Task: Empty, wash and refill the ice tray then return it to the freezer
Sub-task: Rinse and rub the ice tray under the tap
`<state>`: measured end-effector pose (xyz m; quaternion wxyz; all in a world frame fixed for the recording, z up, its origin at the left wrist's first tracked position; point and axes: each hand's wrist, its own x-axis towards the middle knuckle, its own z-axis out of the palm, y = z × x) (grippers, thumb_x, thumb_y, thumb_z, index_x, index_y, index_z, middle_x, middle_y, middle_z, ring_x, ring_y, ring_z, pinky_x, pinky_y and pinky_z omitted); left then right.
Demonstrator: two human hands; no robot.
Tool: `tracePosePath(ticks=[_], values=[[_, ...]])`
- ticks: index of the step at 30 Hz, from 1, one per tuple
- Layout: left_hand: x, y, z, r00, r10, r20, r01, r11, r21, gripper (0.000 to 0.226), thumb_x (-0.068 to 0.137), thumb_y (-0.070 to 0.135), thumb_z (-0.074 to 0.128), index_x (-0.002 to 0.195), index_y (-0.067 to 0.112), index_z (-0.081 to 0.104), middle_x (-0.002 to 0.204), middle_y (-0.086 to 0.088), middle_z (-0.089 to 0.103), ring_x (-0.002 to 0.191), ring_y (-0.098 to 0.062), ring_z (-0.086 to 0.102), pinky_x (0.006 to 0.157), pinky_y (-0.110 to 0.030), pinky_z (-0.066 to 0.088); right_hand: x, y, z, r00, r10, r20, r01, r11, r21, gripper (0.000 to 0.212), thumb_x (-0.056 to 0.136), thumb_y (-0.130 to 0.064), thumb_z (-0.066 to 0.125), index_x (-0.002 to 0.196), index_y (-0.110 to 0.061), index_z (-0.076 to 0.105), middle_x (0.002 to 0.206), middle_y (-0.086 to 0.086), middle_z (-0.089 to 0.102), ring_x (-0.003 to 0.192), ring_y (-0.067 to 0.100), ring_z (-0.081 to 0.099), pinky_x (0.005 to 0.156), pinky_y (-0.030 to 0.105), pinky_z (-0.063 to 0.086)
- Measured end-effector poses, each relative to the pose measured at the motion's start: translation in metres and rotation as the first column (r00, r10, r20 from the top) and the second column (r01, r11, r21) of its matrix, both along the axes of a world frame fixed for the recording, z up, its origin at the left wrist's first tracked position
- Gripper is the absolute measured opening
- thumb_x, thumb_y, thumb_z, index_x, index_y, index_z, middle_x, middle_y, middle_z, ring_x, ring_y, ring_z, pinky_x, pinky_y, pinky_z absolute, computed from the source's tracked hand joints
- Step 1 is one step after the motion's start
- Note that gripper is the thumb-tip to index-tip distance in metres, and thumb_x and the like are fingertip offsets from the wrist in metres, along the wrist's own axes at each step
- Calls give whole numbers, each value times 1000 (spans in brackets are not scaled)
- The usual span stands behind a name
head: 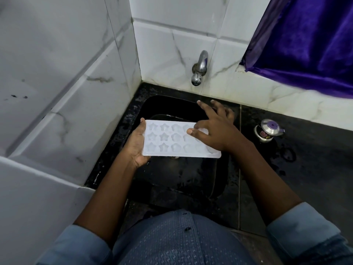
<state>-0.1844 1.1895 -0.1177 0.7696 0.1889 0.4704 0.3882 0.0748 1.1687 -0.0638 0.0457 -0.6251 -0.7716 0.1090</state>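
Holding the white star-moulded ice tray [168, 142], left hand [136, 148] grips; right hand [216, 128] rests spread.

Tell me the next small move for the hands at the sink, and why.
Probably lift the right hand to the tap and turn it on. The left hand grips the ice tray face up over the sink, its star cavities look empty, the right hand only rests spread on its right end, and no water stream shows.

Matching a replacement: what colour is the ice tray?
White, slightly translucent; the ice tray shows best in the head view.
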Motion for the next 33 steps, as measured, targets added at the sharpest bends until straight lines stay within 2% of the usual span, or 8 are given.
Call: tracePosePath(ticks=[4,8,11,15,20,27,30,33], values=[[0,-2,4,999,8,33,-8,1000,-1,73,105,69,31,135,13,66,129,-17,74,105,-32,77,72,-44,65,3,0,1,999,29,24,-27,997,-74,60,93,-84,32,111,-42,72,176,-7,4,160,26,-9,121,62,-3],[1,-4,5,999,10,35,-10,1000,5,73,105,69,30,136,15,66,130,-15,74,109,-32,76,76,-45,63,4,-2,-4,1000,16,15,-16,999,-48,49,96,-79,38,103,-39,64,176,-5,7,160,27,-7,120,62,0],[0,-5,6,999,16,43,-17,1000,15,73,105,69,30,136,14,66,130,-15,74,108,-32,76,74,-44,65,3,-6,-4,1000,-8,5,8,999,-41,48,97,-78,39,115,-41,64,176,-7,4,160,27,-7,120,60,0],[0,-6,10,998,36,47,-37,999,14,69,107,66,29,123,14,71,119,-14,78,96,-29,79,67,-41,65,2,-9,-3,1000,-9,-6,8,998,-60,53,97,-77,39,128,-43,65,176,-7,3,159,25,-9,120,57,-2],[1,-7,9,998,35,45,-35,999,11,69,106,67,30,127,13,69,125,-16,76,100,-30,79,69,-41,65,1,-9,-1,1000,7,7,-7,999,-47,50,97,-77,40,116,-40,68,176,-6,3,159,26,-9,120,58,-1],[0,-10,8,998,45,32,-45,999,17,69,106,67,31,124,13,71,123,-15,77,101,-30,78,79,-45,60,3,-7,3,999,30,28,-29,998,-58,51,96,-78,40,111,-42,72,176,-7,2,160,26,-10,120,62,-3],[0,-12,8,999,44,27,-45,999,21,69,106,67,31,127,14,70,124,-15,76,103,-30,78,77,-43,62,2,-6,2,999,28,22,-27,998,-48,49,96,-79,41,108,-41,70,176,-7,2,160,27,-9,120,63,-1],[0,-12,8,998,48,31,-49,998,25,70,106,67,30,128,14,69,124,-14,76,103,-30,78,73,-42,64,2,-5,1,999,26,31,-25,999,-39,51,96,-79,39,114,-42,69,176,-8,1,159,27,-8,120,63,1]])
